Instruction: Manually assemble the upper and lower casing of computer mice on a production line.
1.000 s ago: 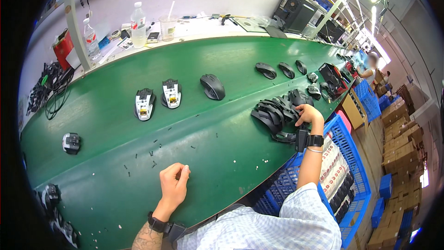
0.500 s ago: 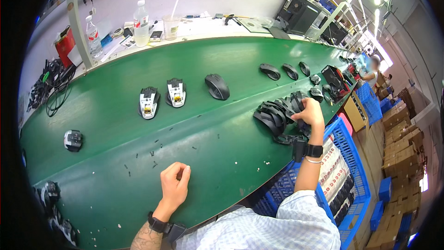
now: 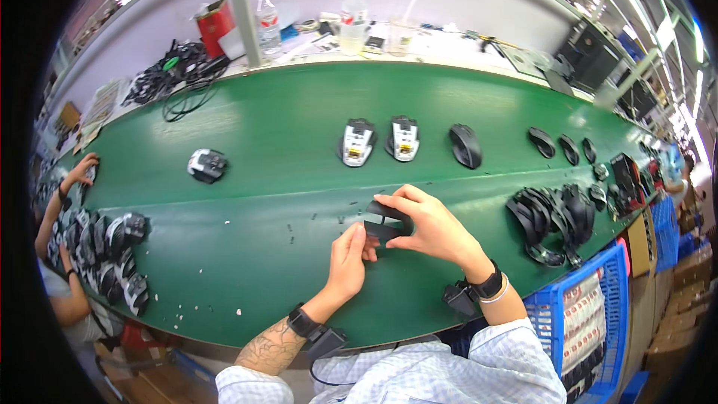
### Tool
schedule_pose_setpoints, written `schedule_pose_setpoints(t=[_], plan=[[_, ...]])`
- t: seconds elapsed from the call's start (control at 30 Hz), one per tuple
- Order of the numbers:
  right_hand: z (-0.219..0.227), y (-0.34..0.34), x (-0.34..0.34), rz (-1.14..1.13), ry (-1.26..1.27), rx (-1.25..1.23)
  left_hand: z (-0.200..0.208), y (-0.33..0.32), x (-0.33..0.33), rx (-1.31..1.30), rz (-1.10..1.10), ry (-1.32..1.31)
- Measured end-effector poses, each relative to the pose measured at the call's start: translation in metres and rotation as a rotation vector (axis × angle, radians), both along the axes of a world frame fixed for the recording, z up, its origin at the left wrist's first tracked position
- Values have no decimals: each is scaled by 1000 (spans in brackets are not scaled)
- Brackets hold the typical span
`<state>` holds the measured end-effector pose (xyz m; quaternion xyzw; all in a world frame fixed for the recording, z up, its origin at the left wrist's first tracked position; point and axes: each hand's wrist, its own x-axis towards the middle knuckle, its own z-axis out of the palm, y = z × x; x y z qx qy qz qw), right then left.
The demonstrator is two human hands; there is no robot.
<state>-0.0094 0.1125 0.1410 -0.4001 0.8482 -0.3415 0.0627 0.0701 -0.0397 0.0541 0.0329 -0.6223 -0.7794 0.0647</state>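
R hand (image 3: pixel 437 228) holds blk shell (image 3: pixel 383 231); loose bits (image 3: pixel 291 239) nearby, shell pile (image 3: pixel 535 213) R

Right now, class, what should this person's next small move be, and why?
Probably close the left hand on the left end of the black curved piece. The right hand grips the piece from its other side, and the left fingertips are right beside that end, though contact is hard to tell. A second grip would likely steady it.

Pale wall (image 3: pixel 314 4) behind a long green workbench (image 3: pixel 299 108), bright tube lights (image 3: pixel 698 41), a seemingly brownish floor (image 3: pixel 638 314)
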Motion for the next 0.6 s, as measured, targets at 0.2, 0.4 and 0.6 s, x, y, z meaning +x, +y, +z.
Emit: schedule_pose_setpoints(t=[0.2,0.4,0.6], plan=[[-15,-19,3,18,-82,-186,-5,-11,-5,67,80,-35],[-15,-22,7,-49,-65,-250,2,-17,-9,-139,165,139],[-21,-17,7,-22,-64,-323,4,-17,-21,-190,163,75]])
